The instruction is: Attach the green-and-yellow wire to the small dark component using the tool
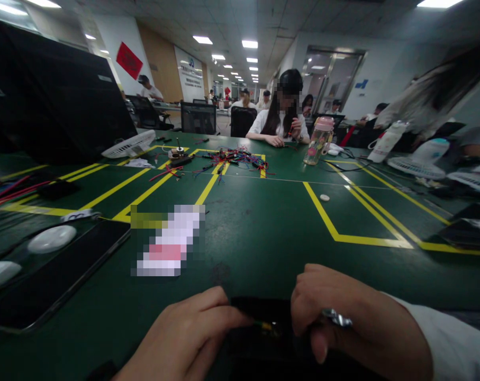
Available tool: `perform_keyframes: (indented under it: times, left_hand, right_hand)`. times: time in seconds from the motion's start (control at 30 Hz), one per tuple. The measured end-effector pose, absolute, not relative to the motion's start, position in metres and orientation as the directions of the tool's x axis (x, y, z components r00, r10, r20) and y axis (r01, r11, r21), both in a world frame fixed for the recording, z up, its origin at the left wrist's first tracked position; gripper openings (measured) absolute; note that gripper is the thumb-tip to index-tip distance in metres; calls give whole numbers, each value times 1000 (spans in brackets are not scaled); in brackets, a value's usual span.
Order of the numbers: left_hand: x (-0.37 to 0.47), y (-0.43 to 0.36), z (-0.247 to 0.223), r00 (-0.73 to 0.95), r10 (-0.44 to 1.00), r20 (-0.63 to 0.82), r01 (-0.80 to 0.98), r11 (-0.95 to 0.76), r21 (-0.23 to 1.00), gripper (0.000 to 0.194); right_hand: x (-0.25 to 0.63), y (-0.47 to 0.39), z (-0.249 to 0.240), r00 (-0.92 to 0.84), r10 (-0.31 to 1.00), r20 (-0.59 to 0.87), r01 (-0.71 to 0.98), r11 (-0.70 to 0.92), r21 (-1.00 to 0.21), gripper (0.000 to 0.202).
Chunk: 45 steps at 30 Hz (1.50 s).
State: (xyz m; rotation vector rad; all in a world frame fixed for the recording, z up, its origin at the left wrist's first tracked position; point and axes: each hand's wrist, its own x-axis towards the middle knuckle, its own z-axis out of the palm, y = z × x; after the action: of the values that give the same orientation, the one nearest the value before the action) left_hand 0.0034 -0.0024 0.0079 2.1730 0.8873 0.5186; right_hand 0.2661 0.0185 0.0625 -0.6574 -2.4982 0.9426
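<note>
"Where's the small part [270, 329]?"
"Between the hands, towards the table's [247, 238] near edge. The left hand [192, 330] reaches its end with a fingertip; whether it pinches, one cannot tell. The right hand [338, 296] is curled round a shiny metal tool [337, 317]."
"The risk?"
"A loose left hold could let the part slip or twist."

Ceiling lights [250, 44]: white, glaring, overhead; room dim below. Green table [259, 227]: dull sheen. My left hand [192, 330] and right hand [338, 309]: softly lit, near-black between; metal piece [337, 318] glinting in my grip. Outer edges: stretched, blurred. Pale patch [170, 238]: pixelated.
</note>
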Motion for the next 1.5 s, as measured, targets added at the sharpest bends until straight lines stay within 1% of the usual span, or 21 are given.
perform_keyframes:
  times: [0.13,0.27,0.4,0.5,0.6,0.7,0.87,1.03,1.17,1.33,1.43,1.5]
  left_hand:
    - [3,-2,7,683,725,84,433,-496,753,44]
    - [3,0,7,686,722,86,425,-494,759,47]
    - [3,1,6,679,727,100,418,-496,761,45]
    - [3,-1,6,674,732,99,426,-495,757,42]
    - [4,-3,7,679,726,107,412,-498,763,43]
    - [3,-3,7,672,731,114,416,-501,759,43]
    - [3,-2,8,675,730,111,419,-502,757,44]
    - [3,-3,9,679,727,105,413,-495,764,45]
    - [3,-4,8,674,731,109,415,-496,762,44]
    - [4,-3,8,663,738,124,427,-510,747,43]
    - [4,-2,8,658,741,132,436,-518,736,40]
    - [3,-2,8,668,733,128,431,-521,736,40]
  right_hand:
    - [270,17,65,-761,612,214,271,601,-752,20]
    - [270,18,64,-804,568,175,272,614,-741,12]
    - [268,18,61,-805,565,182,268,619,-739,10]
    - [267,17,60,-803,571,169,280,613,-739,10]
    - [265,17,61,-785,598,164,306,603,-737,10]
    - [264,17,63,-787,598,153,329,616,-716,10]
    - [265,17,62,-795,577,187,303,645,-701,8]
    - [266,16,60,-780,598,183,321,634,-704,10]
    - [265,18,57,-790,574,215,303,671,-677,12]
    - [263,18,54,-766,580,276,295,700,-650,23]
    - [264,17,54,-771,579,265,302,699,-648,22]
    - [265,16,56,-764,595,248,306,673,-673,20]
